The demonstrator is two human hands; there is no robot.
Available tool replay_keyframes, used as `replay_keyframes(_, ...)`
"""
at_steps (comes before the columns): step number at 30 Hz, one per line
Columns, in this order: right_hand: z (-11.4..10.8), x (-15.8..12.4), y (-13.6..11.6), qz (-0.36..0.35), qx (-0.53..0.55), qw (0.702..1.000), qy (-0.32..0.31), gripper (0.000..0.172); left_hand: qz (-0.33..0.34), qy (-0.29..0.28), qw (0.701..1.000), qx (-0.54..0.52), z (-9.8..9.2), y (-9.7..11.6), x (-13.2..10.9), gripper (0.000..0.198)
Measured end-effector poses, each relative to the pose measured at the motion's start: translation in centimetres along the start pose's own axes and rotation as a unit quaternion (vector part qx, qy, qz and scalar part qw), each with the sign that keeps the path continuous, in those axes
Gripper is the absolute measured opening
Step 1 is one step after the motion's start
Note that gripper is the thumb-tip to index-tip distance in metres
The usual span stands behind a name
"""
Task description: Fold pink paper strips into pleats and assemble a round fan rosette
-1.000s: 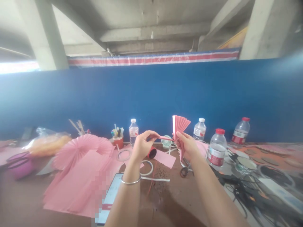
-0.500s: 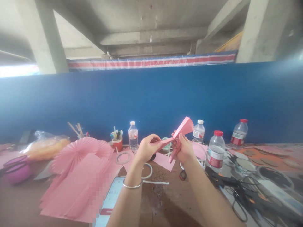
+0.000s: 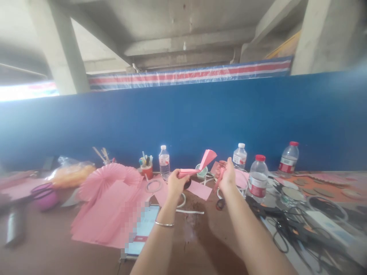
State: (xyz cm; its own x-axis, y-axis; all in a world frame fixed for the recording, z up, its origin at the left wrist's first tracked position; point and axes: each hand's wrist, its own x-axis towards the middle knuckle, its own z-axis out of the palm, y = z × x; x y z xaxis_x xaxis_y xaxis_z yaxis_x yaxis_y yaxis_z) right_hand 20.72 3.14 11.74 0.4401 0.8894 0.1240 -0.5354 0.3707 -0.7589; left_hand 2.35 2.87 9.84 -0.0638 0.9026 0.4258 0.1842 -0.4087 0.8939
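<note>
My left hand point(image 3: 177, 183) pinches one end of a pleated strip of pink paper point(image 3: 207, 158). The strip is bent at its middle, and its far half fans out upward to the right. Close by on the right, apart from the strip, is my right hand point(image 3: 226, 176). Its fingers are curled around something pinkish-red whose kind I cannot make out. Beneath the hands a flat pink paper piece point(image 3: 200, 190) lies on the brown table point(image 3: 195, 244). A small green-and-white round object point(image 3: 202, 170) shows behind the strip.
Pink paper sheets point(image 3: 106, 214) and pleated rosettes point(image 3: 110, 177) lie left, beside a phone-like screen point(image 3: 146, 225). A pen cup point(image 3: 147, 170) and water bottle point(image 3: 164, 162) stand behind. On the right are a red-capped bottle point(image 3: 258, 179), black cables point(image 3: 286, 225) and tape rolls.
My right hand has let go of the pleated paper and moved slightly right and away. The strip, held in my left hand, has swung left and lower. The view has shifted a little.
</note>
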Motion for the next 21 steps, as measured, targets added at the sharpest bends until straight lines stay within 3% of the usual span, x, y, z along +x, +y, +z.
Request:
replay_keyframes(3,-1.6,0.3,0.5,0.014,-0.052,0.997,-0.059,0.036,-0.041,0.032,0.993,0.106,0.9,-2.8,-2.7,0.022)
replay_keyframes(5,-2.3,-0.4,1.3,0.002,-0.116,0.991,-0.073,0.037,-0.067,0.014,0.985,0.156,1.8,-4.6,-4.7,0.020)
replay_keyframes(7,-2.8,-1.8,2.3,-0.012,-0.233,0.968,-0.095,0.041,-0.050,-0.032,0.977,0.204,2.5,-5.8,-6.2,0.016)
replay_keyframes(9,-3.4,-3.5,3.5,-0.049,-0.396,0.907,-0.133,0.047,-0.012,-0.092,0.961,0.259,2.8,-6.2,-7.0,0.018)
replay_keyframes(11,-4.2,-5.1,4.7,-0.085,-0.540,0.824,-0.150,0.049,-0.005,-0.118,0.949,0.293,2.3,-6.0,-6.9,0.030)
replay_keyframes(14,-5.4,-6.6,6.4,-0.071,-0.682,0.716,-0.132,0.044,0.008,-0.052,0.930,0.364,0.2,-5.4,-5.7,0.032)
replay_keyframes(16,-6.0,-6.9,7.3,-0.073,-0.736,0.660,-0.130,0.034,-0.013,-0.051,0.909,0.414,-1.4,-5.4,-4.8,0.024)
replay_keyframes(18,-6.4,-7.0,7.9,-0.130,-0.758,0.624,-0.140,0.024,-0.064,-0.108,0.876,0.465,-2.6,-5.8,-4.1,0.022)
replay_keyframes(21,-6.3,-7.2,8.2,-0.274,-0.733,0.609,-0.127,0.022,-0.078,-0.152,0.865,0.472,-3.5,-6.6,-3.8,0.018)
